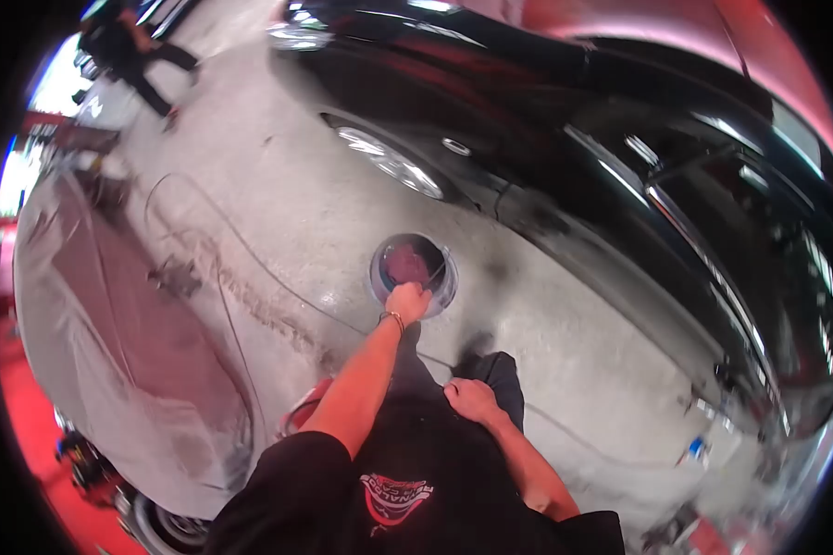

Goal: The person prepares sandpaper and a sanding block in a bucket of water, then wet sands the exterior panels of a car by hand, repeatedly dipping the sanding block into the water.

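- Now the round, pale-rimmed bucket (pixel 445 296) is seen left of the glossy black car (pixel 528 120).
- Left hand (pixel 408 301) is held at its near rim, right hand (pixel 471 399) rested thighward; both grips unclear.
- Bucket work seems unfinished.

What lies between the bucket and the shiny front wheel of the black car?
In the head view, only a stretch of concrete floor shows between the bucket and the wheel.
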Demonstrator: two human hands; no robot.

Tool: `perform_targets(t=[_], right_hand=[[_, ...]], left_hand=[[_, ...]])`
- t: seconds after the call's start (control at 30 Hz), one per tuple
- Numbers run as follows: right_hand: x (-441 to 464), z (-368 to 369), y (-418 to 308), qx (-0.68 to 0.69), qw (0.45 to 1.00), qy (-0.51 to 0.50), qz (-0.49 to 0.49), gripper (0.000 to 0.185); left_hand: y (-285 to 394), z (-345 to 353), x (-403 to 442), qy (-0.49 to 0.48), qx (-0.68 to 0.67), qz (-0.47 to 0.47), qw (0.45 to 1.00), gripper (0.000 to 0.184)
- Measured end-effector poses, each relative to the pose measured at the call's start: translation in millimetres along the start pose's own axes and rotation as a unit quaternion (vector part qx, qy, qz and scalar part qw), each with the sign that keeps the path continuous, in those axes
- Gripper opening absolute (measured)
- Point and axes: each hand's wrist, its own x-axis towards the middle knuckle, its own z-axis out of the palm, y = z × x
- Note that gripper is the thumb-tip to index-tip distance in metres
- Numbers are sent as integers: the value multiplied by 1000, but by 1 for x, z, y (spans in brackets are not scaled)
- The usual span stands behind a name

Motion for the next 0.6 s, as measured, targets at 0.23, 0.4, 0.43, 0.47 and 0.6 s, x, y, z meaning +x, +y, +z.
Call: perform_targets(t=[0.23, 0.4, 0.43, 0.47, 0.6], right_hand=[[4, 59, -74, 181, 981, 62, 21, 31], [87, 136, -42, 255, 963, 83, -7, 29], [113, 151, -24, 275, 956, 101, -4, 28], [140, 158, -7, 278, 953, 116, 21, 25], [247, 161, 80, 298, 911, 270, 91, 19]], left_hand=[[-3, 5, 75, -49, 1, 41, 998, 41], [-33, 81, 152, -90, 19, 99, 991, 41], [-44, 102, 173, -101, 36, 106, 989, 41], [-55, 119, 186, -107, 22, 107, 988, 40], [-76, 171, 221, -146, -40, 133, 980, 41]])
